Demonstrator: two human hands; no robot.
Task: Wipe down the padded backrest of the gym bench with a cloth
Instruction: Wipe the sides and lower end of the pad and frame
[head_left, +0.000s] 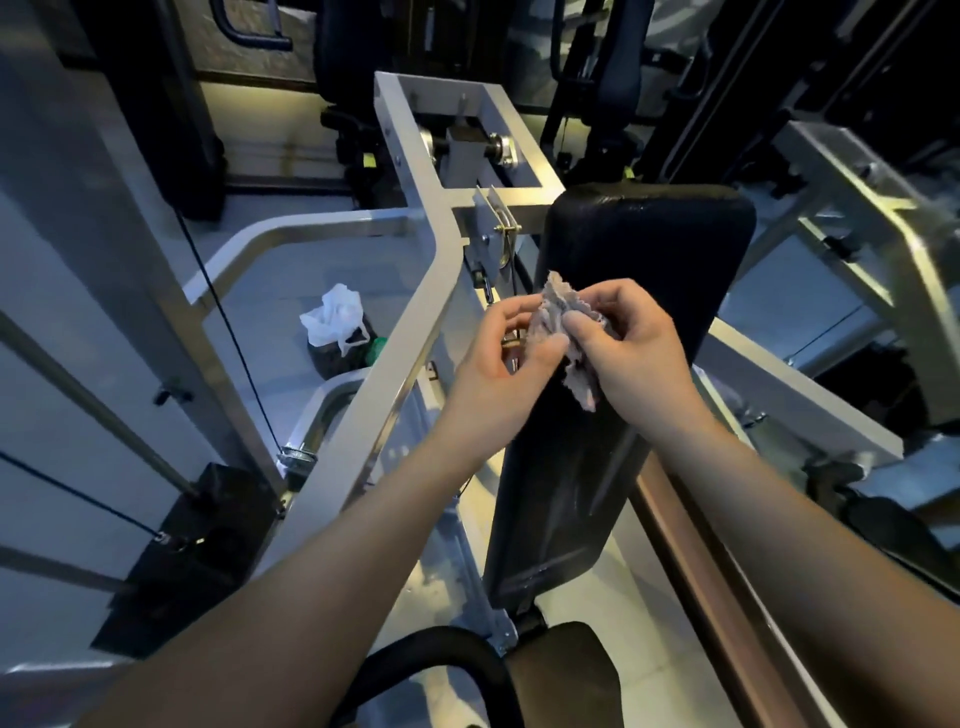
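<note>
The black padded backrest runs from upper right down to the bottom centre, tilted away from me. A crumpled grey cloth is held in front of the pad's middle, above its surface. My left hand pinches the cloth's left side between thumb and fingers. My right hand grips its right side, thumb on top. Part of the cloth hangs below my right palm. The black seat pad shows at the bottom.
White steel frame bars flank the backrest on the left, and more frame bars on the right. A pulley with bracket sits beside the pad's top. A white plastic bag lies on the floor at left. Black cables cross at left.
</note>
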